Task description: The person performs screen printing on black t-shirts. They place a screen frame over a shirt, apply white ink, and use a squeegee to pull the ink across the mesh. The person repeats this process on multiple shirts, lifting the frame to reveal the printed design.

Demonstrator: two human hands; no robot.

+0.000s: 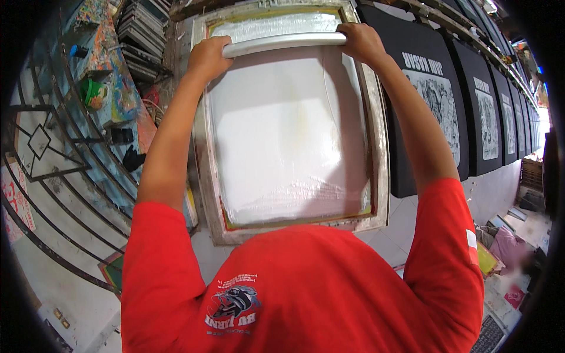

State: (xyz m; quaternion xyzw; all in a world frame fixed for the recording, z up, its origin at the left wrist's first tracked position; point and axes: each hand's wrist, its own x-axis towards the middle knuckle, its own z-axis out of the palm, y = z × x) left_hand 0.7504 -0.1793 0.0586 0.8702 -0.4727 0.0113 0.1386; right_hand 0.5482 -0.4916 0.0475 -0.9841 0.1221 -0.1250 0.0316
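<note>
A long pale squeegee point(285, 41) lies crosswise near the far end of a screen-printing frame point(380, 176), gripped at its left end by my left hand point(212, 57) and at its right end by my right hand point(360, 44). Both hands have their fingers wrapped round it. Inside the worn frame, white ink point(271, 135) covers most of the mesh, thicker and streaked along the near side and behind the squeegee. Whatever lies beneath the screen is hidden.
Black printed shirts point(429, 106) stand on boards in a long row at the right. Left are a metal railing point(62, 170), stacked frames point(141, 41), a green container point(93, 94) and paint-spattered surfaces. A person in pink point(509, 247) is low at the right, near a keyboard point(491, 332).
</note>
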